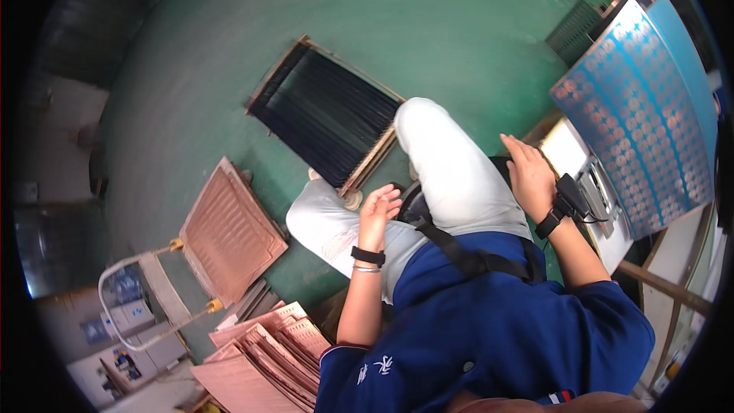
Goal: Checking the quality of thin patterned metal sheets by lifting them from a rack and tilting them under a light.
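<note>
**Factory floor for sheet-panel work**

A workshop with a painted green floor (229,46). Copper-coloured panels (264,352) lie stacked at near left, one more (229,229) leaning beside them. A dark slotted rack (329,115) rests on the floor at centre. Blue panels with rows of round patterns (642,107) stand at right.

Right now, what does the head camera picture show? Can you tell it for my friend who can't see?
A seated person in a blue shirt and white trousers holds both hands open and empty: the left hand over the lap, the right hand near a blue panel dotted with copper circles. On the green floor lie a dark slatted rack and stacked copper-coloured sheets.
</note>
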The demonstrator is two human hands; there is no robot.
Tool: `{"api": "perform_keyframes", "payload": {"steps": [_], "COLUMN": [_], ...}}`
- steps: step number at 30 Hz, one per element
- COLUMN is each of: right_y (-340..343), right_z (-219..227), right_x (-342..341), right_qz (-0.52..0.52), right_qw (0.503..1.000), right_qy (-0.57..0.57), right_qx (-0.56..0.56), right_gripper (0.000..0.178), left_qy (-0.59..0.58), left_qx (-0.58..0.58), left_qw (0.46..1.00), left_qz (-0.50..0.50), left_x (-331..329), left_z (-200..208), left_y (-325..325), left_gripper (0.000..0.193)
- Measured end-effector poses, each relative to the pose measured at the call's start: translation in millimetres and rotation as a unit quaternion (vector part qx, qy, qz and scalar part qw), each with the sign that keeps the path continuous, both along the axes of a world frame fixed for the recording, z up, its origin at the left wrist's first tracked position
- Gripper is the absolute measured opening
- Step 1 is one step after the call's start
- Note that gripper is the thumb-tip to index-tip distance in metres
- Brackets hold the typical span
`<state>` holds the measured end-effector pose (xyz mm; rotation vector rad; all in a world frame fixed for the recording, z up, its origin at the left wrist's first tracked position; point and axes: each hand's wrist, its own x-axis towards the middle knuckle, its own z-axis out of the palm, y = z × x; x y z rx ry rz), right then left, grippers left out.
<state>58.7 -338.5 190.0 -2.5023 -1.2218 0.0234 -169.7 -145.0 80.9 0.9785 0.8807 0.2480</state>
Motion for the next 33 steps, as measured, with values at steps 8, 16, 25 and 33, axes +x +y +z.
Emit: {"api": "perform_keyframes", "payload": {"steps": [8,16,25,33], "right_y": [93.5,155.2,156.8,134.7], "right_z": [0.6,-5.2,-27.1,-34.9], "right_x": [-32.9,-42.1,-10.5,14.6], "right_qz": [0.183,0.239,0.196,0.160], "right_qw": [0.979,0.959,0.965,0.971], "right_qy": [0.054,0.133,0.171,0.169], "right_qx": [0.069,0.081,0.043,0.055], "right_gripper": [0.041,0.035,0.032,0.029], "left_qy": [-0.009,0.020,0.041,0.064], "left_qx": [0.019,0.032,0.039,0.034], "left_qw": [0.997,0.991,0.995,0.996], "left_qz": [0.079,0.125,0.081,0.058], "left_x": [-25.7,-35.7,-14.4,-8.6], "left_z": [10.3,11.8,-2.6,-13.9], "left_y": [-7.4,-16.6,-9.9,1.6], "left_gripper": [0.026,0.025,0.025,0.026]}}
